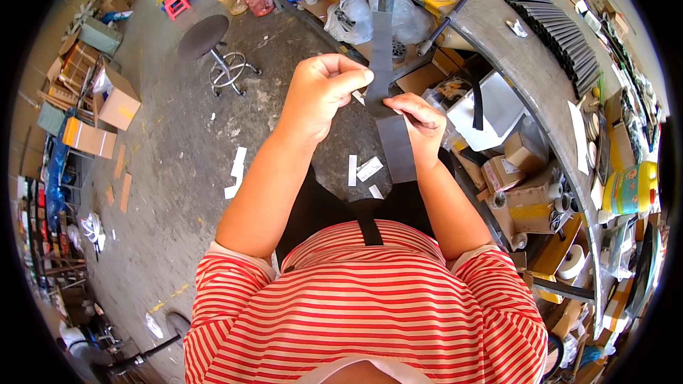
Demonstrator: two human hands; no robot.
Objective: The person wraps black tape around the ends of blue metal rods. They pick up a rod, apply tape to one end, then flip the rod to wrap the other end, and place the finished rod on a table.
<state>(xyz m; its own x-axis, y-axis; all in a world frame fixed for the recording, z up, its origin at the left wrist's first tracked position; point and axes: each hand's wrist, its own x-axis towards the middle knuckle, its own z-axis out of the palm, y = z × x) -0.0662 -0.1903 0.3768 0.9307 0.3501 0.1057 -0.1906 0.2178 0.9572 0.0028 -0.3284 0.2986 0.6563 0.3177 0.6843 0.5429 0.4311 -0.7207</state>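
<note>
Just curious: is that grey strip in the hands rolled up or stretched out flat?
Stretched out flat: the grey strip runs straight between left hand and right hand.

Matt grey rubbery strip (385, 64); rough concrete floor (185, 149); smooth grey workbench top (526, 64).

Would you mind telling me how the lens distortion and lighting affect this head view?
In the head view, fisheye bending curves the workbench edge and blackens the corners; bright, even light leaves both hands, left hand and right hand, and the grey strip sharp; things at the rim look squeezed and small.
</note>
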